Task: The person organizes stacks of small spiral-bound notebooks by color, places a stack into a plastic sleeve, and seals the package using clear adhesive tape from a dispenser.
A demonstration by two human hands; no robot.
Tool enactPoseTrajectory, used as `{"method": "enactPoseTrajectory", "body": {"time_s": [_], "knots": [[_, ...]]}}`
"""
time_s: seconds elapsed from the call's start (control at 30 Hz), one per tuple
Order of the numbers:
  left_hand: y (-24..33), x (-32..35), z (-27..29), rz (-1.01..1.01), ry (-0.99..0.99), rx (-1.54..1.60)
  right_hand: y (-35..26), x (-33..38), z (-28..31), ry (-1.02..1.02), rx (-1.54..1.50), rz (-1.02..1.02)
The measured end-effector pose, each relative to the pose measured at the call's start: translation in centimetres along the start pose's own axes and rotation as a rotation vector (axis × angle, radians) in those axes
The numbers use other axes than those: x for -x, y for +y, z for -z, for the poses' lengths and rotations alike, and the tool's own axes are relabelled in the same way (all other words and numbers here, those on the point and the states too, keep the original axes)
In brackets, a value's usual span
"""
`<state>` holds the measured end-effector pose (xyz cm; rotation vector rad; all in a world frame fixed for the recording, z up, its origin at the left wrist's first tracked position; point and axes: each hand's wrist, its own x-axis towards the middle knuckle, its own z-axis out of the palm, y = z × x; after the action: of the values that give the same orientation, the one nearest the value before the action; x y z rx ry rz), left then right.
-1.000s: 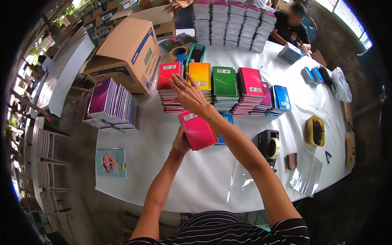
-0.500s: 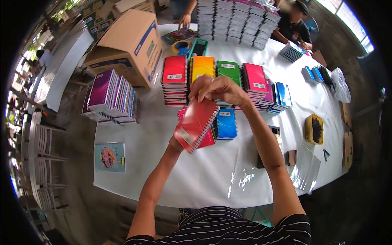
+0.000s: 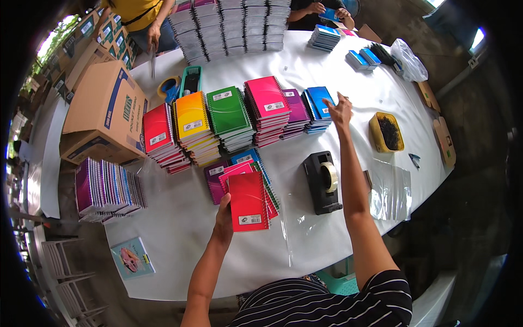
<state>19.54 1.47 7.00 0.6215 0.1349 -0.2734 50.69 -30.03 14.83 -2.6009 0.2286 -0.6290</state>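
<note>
My left hand [image 3: 223, 217] is closed on the left edge of a red spiral notebook [image 3: 247, 201], held low over the table. Pink and green notebooks peek out from under it; whether my hand grips these too is hidden. Just behind, a purple notebook [image 3: 216, 180] and a blue one [image 3: 248, 156] lie overlapping. My right hand [image 3: 341, 113] hovers beside the stack of blue notebooks [image 3: 318, 103], its fingers apart and nothing in them. Left of that stack stand purple [image 3: 294, 106], pink [image 3: 266, 98], green [image 3: 226, 109], yellow [image 3: 192, 114] and red [image 3: 158, 128] stacks.
A black tape dispenser [image 3: 321, 188] sits below my right forearm. Further right are a yellow tub [image 3: 385, 132] and small pliers [image 3: 414, 160]. On the left stand a cardboard box [image 3: 109, 109] and more notebooks [image 3: 111, 188]. Two people are across the table, beside tall notebook piles [image 3: 229, 30].
My view has shifted right. My right hand has left the red notebook and reached right to the blue stack. My left hand still holds the red notebook, now lower.
</note>
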Motion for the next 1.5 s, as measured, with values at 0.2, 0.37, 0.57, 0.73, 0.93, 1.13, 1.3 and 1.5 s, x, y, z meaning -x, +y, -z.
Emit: {"method": "enactPoseTrajectory", "body": {"time_s": [0.2, 0.37, 0.57, 0.73, 0.93, 1.13, 1.3, 1.5], "knots": [[0.0, -0.8, -2.6, 0.052, 0.046, -0.075, 11.0, -4.5, 0.2, -0.068, -0.141, -0.07], [-1.0, 0.3, 0.0, 0.036, 0.065, 0.09, -6.6, 4.3, 14.8, -0.651, -0.748, 0.377], [-4.3, 1.3, -1.0, 0.14, -0.165, 0.106, -13.1, 19.3, 11.9, -0.868, -0.278, 1.168], [-3.7, 6.1, -5.1, 0.156, -0.114, 0.171, -2.7, 26.1, 12.9, -0.959, -0.877, 0.286], [-3.2, 9.0, -7.7, -0.143, -0.057, -0.84, -1.6, 35.3, 14.3, -1.062, -1.249, -0.253], [-8.0, 10.2, -3.1, -0.305, -0.08, -0.935, 2.1, 39.3, 10.8, -0.824, -0.963, 0.292], [-12.2, 9.9, -3.3, -0.284, -0.066, -0.701, 3.3, 41.1, 9.1, -0.915, -1.103, 0.098], [-11.7, 11.8, -1.2, -0.143, -0.022, -0.854, 5.3, 40.5, 9.7, -0.799, -0.942, 0.335]]}}
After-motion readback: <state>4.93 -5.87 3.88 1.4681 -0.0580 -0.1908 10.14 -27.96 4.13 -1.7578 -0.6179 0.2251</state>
